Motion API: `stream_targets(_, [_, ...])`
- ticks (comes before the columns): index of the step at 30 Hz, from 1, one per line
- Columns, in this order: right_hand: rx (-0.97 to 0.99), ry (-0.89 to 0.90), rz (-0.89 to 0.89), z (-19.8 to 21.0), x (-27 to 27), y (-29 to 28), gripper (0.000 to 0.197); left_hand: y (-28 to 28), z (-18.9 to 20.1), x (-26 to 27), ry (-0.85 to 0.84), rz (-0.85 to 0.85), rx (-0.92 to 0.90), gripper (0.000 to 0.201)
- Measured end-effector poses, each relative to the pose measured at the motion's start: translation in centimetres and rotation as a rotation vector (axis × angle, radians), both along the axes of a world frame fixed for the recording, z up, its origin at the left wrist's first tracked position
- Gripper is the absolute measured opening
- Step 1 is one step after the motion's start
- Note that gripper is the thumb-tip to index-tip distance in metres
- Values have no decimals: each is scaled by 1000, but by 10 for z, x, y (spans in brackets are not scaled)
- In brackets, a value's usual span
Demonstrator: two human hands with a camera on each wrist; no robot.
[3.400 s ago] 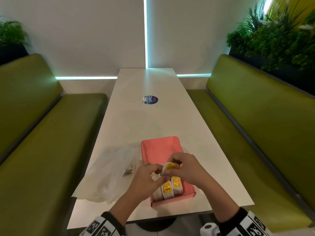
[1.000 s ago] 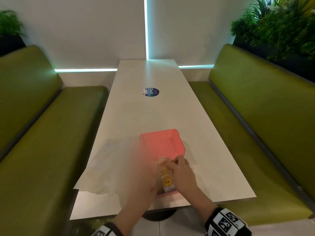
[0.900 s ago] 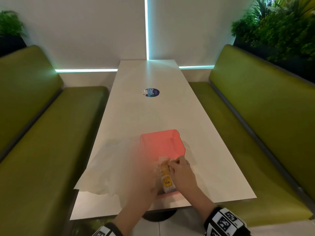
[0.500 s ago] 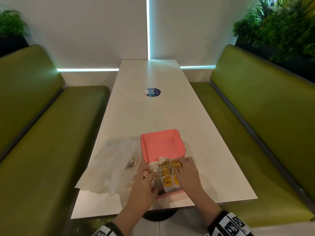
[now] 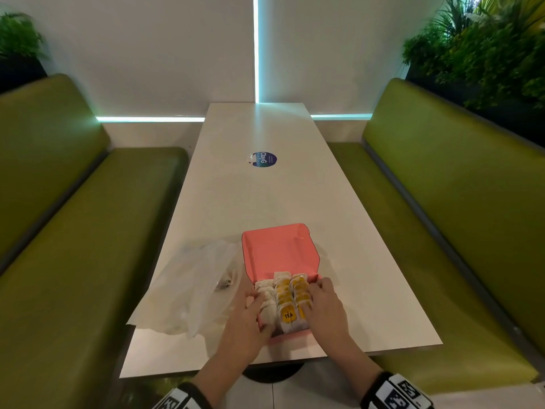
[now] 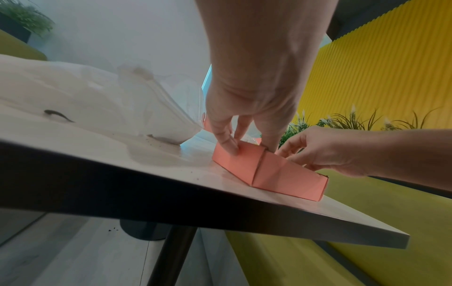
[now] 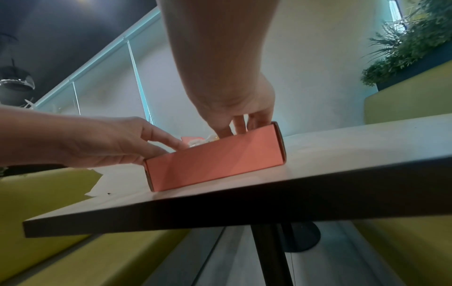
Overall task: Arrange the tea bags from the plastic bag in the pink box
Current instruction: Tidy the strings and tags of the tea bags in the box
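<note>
The pink box (image 5: 280, 255) lies open near the table's front edge, its lid flat behind it. Three rows of tea bags (image 5: 285, 302) fill its near half, some white, some yellow with a "TEA" label. My left hand (image 5: 259, 305) reaches over the box's left wall, with the fingers laid on the left row and the thumb against the outside of the box (image 6: 281, 174). My right hand (image 5: 315, 296) rests its fingers on the right row, inside the right wall (image 7: 215, 160). The clear plastic bag (image 5: 191, 287) lies crumpled to the left of the box.
The long white table (image 5: 265, 196) runs away from me and carries a round blue sticker (image 5: 264, 159). Green benches (image 5: 442, 216) flank it on both sides. Plants (image 5: 486, 45) stand behind the right bench.
Earlier both hands held one tea bag above the box. It now sits in the box, and both hands have come down onto the rows, the left hand coming in last.
</note>
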State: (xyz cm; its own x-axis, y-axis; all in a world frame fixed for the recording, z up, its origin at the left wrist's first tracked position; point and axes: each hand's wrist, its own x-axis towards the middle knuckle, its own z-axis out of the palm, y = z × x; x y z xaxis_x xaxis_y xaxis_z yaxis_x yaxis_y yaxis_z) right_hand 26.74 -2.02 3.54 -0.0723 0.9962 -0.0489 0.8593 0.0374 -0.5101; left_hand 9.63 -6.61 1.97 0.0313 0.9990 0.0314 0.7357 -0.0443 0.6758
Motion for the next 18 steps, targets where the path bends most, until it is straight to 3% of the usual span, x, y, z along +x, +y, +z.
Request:
stream_targets(4, [-18,-27,57,-5,-1,3,30,1,1,0,10,-4,-16,55])
stream_targets(12, [7,39,6,-2,-4,2,15,0,10,1,15,-2,-45,58])
stream_targets(15, [24,-4,27,3,-4,0,21,-1,19,0,42,27,-43,62])
stream_targets(18, [106,-47,26,15,-3,-2,24,-4,45,-9,129,151,193,39])
